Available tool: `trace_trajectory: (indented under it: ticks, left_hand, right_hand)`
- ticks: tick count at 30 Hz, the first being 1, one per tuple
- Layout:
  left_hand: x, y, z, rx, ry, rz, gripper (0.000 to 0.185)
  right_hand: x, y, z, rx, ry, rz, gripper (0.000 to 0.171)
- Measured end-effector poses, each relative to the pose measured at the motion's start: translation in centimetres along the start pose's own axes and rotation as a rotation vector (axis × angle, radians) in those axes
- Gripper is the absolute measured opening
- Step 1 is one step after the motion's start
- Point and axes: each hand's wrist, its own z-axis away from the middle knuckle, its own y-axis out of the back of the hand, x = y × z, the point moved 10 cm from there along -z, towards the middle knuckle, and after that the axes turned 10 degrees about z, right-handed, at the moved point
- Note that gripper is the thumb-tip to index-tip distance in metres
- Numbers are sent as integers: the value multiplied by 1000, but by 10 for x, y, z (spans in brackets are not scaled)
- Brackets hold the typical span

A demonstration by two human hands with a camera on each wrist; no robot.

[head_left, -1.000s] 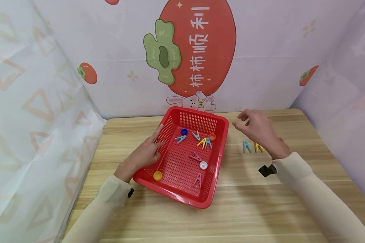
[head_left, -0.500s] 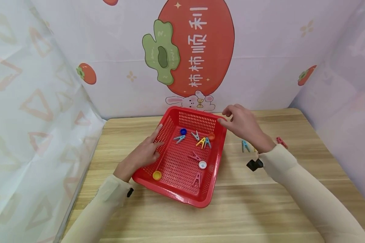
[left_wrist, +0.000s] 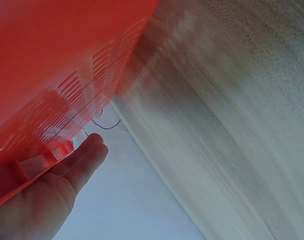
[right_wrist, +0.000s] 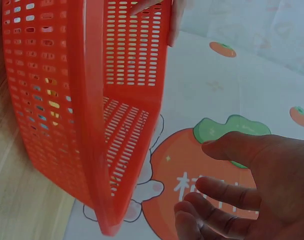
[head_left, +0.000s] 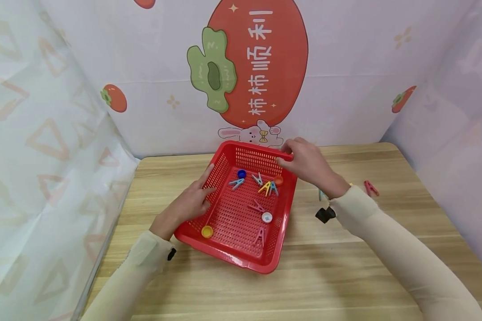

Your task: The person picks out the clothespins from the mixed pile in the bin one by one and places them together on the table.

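Note:
A red mesh basket (head_left: 225, 257) sits in the middle of the wooden table (head_left: 345, 267). Inside it lie several coloured clothespins (head_left: 267, 187) and bottle caps: blue (head_left: 241, 174), orange (head_left: 279, 180), white (head_left: 267, 217) and yellow (head_left: 207, 231). My left hand (head_left: 210, 179) rests on the basket's left rim with its fingers straight. In the left wrist view the left hand (left_wrist: 89, 150) lies along the basket's wall (left_wrist: 51, 60). My right hand (head_left: 288, 156) is at the far right corner of the rim. In the right wrist view the right hand (right_wrist: 212, 200) has loosely curled fingers, a little apart from the basket (right_wrist: 86, 100).
On the table right of the basket lie a pink clothespin (head_left: 371, 187) and a blue clothespin (head_left: 321, 195), the blue one half hidden by my right wrist. Printed cloth walls enclose the table at the back and on both sides.
My right hand has moved left, from above the loose clothespins on the table to the basket's far right corner. The left hand and the basket have stayed put.

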Motion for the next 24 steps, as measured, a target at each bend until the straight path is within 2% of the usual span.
trace_trajectory:
  ticks: [24]
  left_hand:
    - [-1, 2, -1, 2, 13, 2, 53]
  right_hand:
    - [-36, -14, -18, -36, 54, 4, 44]
